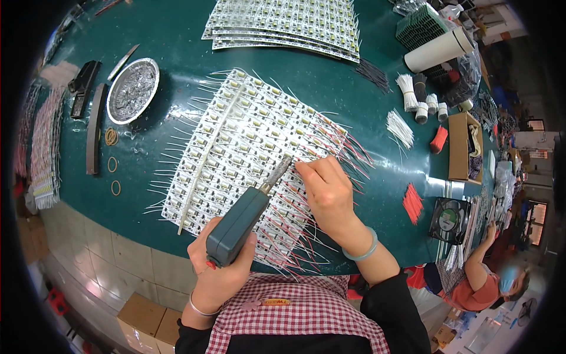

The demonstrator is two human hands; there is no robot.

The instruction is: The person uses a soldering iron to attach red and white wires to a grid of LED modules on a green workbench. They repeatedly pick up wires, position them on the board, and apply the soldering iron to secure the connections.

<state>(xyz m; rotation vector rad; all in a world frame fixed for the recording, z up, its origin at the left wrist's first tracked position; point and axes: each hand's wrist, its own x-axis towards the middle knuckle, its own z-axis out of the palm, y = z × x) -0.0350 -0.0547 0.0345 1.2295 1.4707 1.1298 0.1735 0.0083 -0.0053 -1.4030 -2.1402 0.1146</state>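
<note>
A panel of white circuit boards (230, 147) lies tilted on the green table, with white wires along its left edge and red and white wires (354, 150) along its right. My left hand (221, 280) is wrapped round a dark green soldering gun (239, 227), whose metal tip points up and right to the panel's middle. Close to that tip, my right hand (330, 192) pinches its thumb and forefinger together over the boards. Whatever lies between those fingertips is too small to make out. A long pale strip (206, 162) crosses the panel's left part.
More board panels (283, 26) are stacked at the far side. Left stand a bowl of metal scraps (133, 91), rubber bands (112, 164) and a dark bar (96, 130). Right lie white wire bundles (401, 128), red wires (413, 203), a cardboard box (458, 147) and a fan (449, 220). A co-worker (480, 280) sits beyond.
</note>
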